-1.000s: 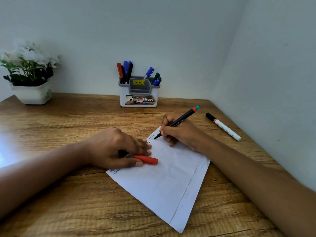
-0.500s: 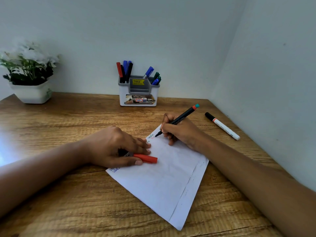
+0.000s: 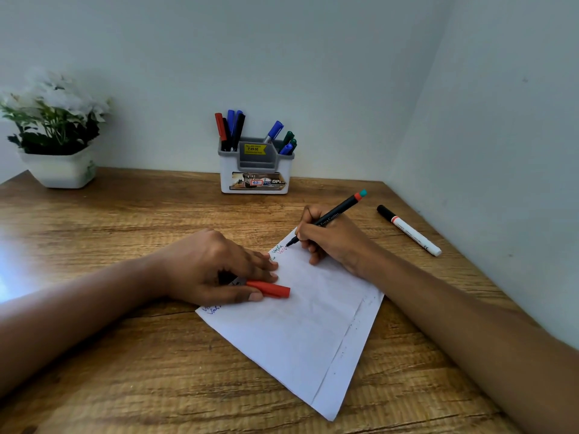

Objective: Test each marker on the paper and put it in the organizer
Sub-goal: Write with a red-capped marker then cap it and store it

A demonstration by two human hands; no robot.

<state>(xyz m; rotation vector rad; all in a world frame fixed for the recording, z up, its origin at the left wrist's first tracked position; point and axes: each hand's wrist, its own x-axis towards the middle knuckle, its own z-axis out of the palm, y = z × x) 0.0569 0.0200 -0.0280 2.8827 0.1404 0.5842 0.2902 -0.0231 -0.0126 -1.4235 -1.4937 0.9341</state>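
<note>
Head view, forward-down over desk (image 3: 94, 355)

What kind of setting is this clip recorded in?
Probably a home or office desk set in a room corner: a wooden desk meeting two plain walls, a marker organizer and a potted plant at the back.

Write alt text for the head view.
A right hand presses a black marker to white paper on a wooden desk while the left hand holds a red cap. A marker-filled organizer stands behind.
</note>
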